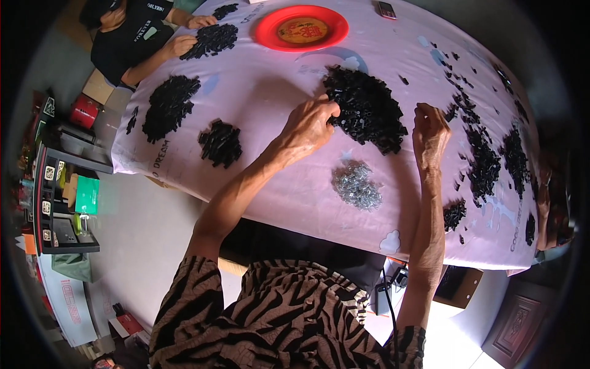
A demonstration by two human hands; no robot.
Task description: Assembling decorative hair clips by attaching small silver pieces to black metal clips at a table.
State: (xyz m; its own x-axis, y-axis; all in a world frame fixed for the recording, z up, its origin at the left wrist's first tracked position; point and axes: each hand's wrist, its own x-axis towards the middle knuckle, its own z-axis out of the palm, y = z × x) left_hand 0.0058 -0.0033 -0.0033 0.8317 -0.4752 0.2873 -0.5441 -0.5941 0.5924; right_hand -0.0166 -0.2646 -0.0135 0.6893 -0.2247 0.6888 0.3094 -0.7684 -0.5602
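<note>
My left hand (310,123) is at the left edge of a big pile of small black plastic pieces (369,111). Its fingers are pinched together, and what they hold is too small to make out. Right of that pile, my right hand (430,129) hovers over the cloth with curled fingers. Whatever may be between its fingertips is hidden. Nearer to me, between my forearms, lies a heap of small clear, shiny pieces (357,186). A smaller heap of black pieces (220,143) lies left of my left forearm.
A pale pink cloth (270,203) covers the table. Beyond my hands stands a red plate (265,31). Black pieces (482,163) spread along the right side. Another person's hands (184,43) work at a black pile (215,42); a phone (386,10) lies at the far edge.
</note>
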